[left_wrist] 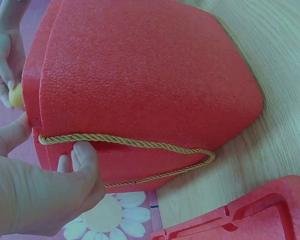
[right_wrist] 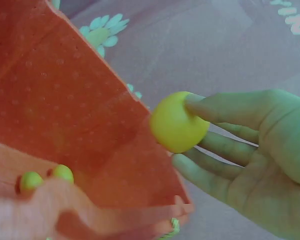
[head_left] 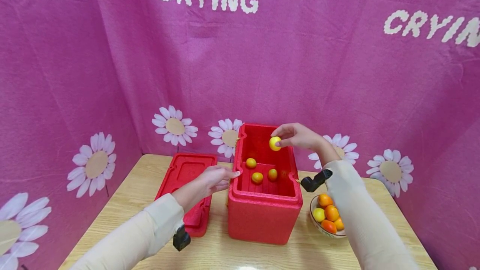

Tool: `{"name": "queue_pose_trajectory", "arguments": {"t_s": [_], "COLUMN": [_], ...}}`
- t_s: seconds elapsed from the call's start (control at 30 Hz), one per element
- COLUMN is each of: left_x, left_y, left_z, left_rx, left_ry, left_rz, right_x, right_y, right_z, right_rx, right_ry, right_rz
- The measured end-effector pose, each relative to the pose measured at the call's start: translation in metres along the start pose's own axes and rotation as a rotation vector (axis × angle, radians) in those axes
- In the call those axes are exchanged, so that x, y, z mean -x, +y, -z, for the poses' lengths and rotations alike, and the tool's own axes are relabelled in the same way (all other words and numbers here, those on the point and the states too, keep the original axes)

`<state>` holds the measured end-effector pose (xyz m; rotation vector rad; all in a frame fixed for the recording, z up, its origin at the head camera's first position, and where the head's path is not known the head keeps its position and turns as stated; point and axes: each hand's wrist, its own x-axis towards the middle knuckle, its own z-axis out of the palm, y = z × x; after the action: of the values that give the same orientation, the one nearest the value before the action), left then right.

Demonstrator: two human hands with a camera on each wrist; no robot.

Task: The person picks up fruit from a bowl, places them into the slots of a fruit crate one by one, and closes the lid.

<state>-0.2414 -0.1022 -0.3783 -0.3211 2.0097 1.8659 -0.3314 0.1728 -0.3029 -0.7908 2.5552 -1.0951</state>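
My right hand (head_left: 300, 136) pinches a round yellow fruit (head_left: 275, 143) between thumb and fingers, over the opening of a red foam box (head_left: 264, 220). The right wrist view shows the fruit (right_wrist: 179, 122) close up, beside the box wall. At the box's left rim is my left hand (head_left: 213, 180), thumb over the edge and fingers against the outer wall. In the left wrist view those fingers (left_wrist: 82, 160) lie by a twisted gold cord (left_wrist: 125, 142). Inside the box rest several yellow-orange fruits (head_left: 257, 178), apart from one another.
Left of the box, a red lid (head_left: 187, 170) lies on the wooden table (head_left: 150, 178). A bowl (head_left: 318, 229) of orange and yellow fruits stands to the right, partly behind the right sleeve (head_left: 360, 216). A pink cloth (head_left: 225, 66) with flowers hangs behind the table.
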Motion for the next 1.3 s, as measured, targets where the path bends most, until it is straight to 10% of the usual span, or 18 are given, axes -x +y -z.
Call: {"name": "queue_pose_trajectory", "arguments": {"t_s": [0.8,0.97,1.3], "left_x": [-0.002,-0.001,0.000], "left_y": [0.000,0.003,0.000], "left_z": [0.003,0.001,0.001], "left_rx": [-0.005,-0.006,-0.007], "left_ry": [-0.005,0.002,0.005], "left_rz": [0.019,0.023,0.012], "right_x": [-0.067,-0.068,-0.069], "right_y": [0.012,0.015,0.017], "right_z": [-0.056,-0.062,-0.070], "right_rx": [-0.388,-0.330,0.122], "right_ry": [0.188,0.185,0.177], "right_rz": [-0.245,-0.243,-0.180]}}
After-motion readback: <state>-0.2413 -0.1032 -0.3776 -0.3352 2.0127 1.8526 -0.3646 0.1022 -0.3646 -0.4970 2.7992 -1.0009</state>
